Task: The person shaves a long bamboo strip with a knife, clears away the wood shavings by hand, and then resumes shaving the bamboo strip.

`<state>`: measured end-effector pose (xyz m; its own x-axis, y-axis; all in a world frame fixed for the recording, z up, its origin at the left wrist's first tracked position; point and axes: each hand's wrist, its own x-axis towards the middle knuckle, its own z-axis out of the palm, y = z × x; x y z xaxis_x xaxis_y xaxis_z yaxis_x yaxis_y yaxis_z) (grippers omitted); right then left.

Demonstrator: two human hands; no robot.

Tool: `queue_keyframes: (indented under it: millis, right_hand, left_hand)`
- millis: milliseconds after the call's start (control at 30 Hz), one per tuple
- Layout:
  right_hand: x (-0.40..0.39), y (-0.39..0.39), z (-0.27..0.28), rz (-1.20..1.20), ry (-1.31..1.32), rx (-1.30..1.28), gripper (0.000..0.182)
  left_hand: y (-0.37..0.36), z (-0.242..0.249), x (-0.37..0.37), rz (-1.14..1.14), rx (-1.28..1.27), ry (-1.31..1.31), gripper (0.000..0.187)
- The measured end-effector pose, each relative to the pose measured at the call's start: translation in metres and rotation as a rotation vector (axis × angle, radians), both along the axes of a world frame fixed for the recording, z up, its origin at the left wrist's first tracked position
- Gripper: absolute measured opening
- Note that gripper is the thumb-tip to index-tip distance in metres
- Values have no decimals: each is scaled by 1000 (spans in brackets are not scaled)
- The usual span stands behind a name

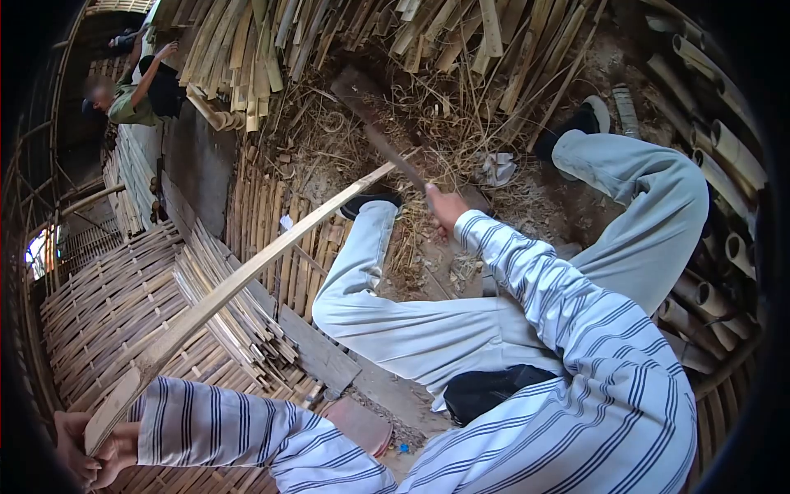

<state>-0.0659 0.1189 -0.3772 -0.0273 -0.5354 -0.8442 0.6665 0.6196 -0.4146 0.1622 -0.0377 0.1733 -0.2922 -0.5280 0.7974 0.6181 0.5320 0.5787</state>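
My left hand point(119, 453), far out at the lower left, is closed around the near end of a long split bamboo strip point(239, 280). The strip slants up to the right across the view, its far end over the dirt floor. In my right hand point(447, 207), closed on its handle, is a machete point(366, 100) with a broad, dark, rusty-looking blade. The blade points up and to the left, and its lower part overlaps the far tip of the strip. Most of the handle is hidden by my fingers.
Bundles of split bamboo point(239, 49) line the top, with shavings point(420, 107) on the floor below. Bamboo poles point(716, 280) are stacked at right. A woven bamboo panel point(115, 305) and a strip pile point(239, 305) lie at left. Another person point(136, 103) is at upper left.
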Motion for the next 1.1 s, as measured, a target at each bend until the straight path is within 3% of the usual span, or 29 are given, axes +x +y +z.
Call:
queue_keyframes:
  millis: [100, 200, 300, 400, 433, 533, 667, 733, 833, 1067, 1100]
  right_hand:
    - [11, -3, -5, -57, -39, -2, 60]
    - [22, -2, 60, 37, -40, -237, 58]
    - [30, -5, 58, 193, 173, -417, 66]
    - [19, -7, 17, 191, 606, -360, 71]
    - [7, -4, 17, 295, 396, -231, 70]
    - [19, -9, 14, 300, 672, -269, 67]
    - [31, 3, 67, 312, 810, -461, 61]
    - [22, 2, 65, 372, 714, -414, 62]
    - [31, -9, -2, 344, 779, -272, 61]
    - [22, 16, 84, 356, 704, -444, 58]
    - [23, 15, 81, 387, 686, -344, 56]
  left_hand:
    - [5, -4, -2, -23, -5, -50, 38]
    - [5, 3, 3, 2, 1, -58, 37]
    - [6, 9, 5, -1, 6, -71, 37]
    - [8, 12, 6, -17, 2, -65, 37]
    - [9, 14, 6, -18, 0, -66, 37]
    - [12, 12, 1, -8, -18, -65, 37]
    - [9, 21, 2, 3, -22, -84, 37]
    - [9, 25, 1, 8, -24, -90, 36]
    - [11, 28, 0, -26, -27, -79, 36]
    - [5, 28, -8, -16, -33, -96, 36]
    - [3, 29, -10, -25, -30, -100, 36]
